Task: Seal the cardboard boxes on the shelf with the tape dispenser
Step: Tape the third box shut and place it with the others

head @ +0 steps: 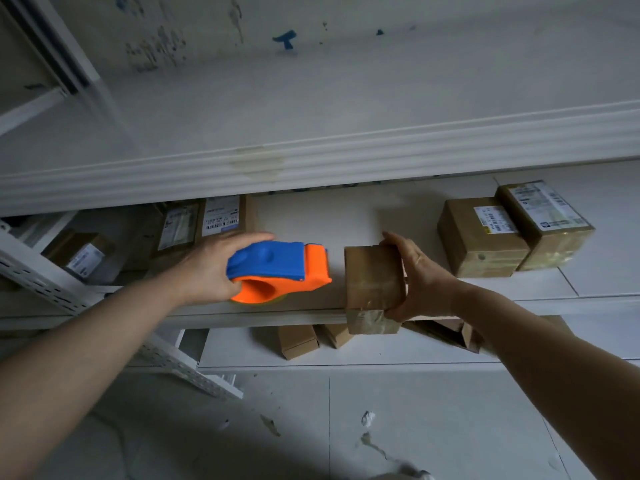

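The tape dispenser (278, 268) is smooth blue and orange plastic, the cardboard box (374, 277) matt brown under glossy tape, the shelf (311, 209) matt white.

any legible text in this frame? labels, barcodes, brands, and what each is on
None can be read.
White labels on the two boxes at right: print too small and blurred.
Barcode label on the box behind the left hand: bars visible, digits illegible.
Labels on the far-left boxes: dark, blurred.
Tape dispenser and the held box: no print visible.
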### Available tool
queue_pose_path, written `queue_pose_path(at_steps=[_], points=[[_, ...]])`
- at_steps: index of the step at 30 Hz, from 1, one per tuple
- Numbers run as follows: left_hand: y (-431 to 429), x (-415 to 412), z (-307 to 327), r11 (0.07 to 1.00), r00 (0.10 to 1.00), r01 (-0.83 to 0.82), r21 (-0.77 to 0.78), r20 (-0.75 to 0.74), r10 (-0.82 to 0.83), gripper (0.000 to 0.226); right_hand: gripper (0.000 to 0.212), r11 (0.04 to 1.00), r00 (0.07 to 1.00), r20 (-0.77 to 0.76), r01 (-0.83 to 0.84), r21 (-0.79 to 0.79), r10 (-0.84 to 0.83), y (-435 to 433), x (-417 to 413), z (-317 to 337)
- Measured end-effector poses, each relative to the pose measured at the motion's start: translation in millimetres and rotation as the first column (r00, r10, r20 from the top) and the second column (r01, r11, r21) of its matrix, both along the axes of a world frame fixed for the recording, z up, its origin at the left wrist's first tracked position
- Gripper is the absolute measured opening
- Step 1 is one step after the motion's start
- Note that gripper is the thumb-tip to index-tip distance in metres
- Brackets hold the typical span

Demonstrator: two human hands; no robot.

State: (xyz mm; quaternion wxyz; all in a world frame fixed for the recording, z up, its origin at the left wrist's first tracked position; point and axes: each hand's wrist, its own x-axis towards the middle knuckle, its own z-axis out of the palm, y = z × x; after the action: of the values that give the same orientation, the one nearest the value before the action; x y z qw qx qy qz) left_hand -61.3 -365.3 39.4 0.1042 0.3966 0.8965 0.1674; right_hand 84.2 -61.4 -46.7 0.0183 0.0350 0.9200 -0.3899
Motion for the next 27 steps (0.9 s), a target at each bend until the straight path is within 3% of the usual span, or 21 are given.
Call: queue_pose_path(at_steps=[10, 15, 17, 20, 27], points=[[-10, -9, -37, 0.997, 0.994, -0.016, 0.074, 0.112, 0.008, 0.091, 0.133, 1.0, 0.999, 0.034, -0.016, 0.011, 0.016, 5, -2, 1], [10, -7, -54, 0.999, 0.996, 0.034, 0.019, 0.085, -0.035, 0.086, 0.138, 0.986, 0.996, 0.078, -0.053, 0.156, 0.041, 0, -6, 7], [19, -8, -54, 0.999, 0.997, 0.046, 0.005, 0.068, -0.046, 0.085, 0.143, 0.922, 0.988, 0.146, -0.11, 0.372, 0.059, -4, -10, 16], [25, -12, -54, 0.998, 0.997, 0.049, -0.025, 0.056, -0.048, 0.087, 0.144, 0.739, 0.987, 0.086, -0.16, 0.655, 0.137, -21, -9, 22], [26, -7, -54, 0.998, 0.996, 0.055, -0.033, 0.072, -0.052, 0.085, 0.133, 0.641, 0.976, 0.156, -0.217, 0.736, 0.152, -45, -15, 23]])
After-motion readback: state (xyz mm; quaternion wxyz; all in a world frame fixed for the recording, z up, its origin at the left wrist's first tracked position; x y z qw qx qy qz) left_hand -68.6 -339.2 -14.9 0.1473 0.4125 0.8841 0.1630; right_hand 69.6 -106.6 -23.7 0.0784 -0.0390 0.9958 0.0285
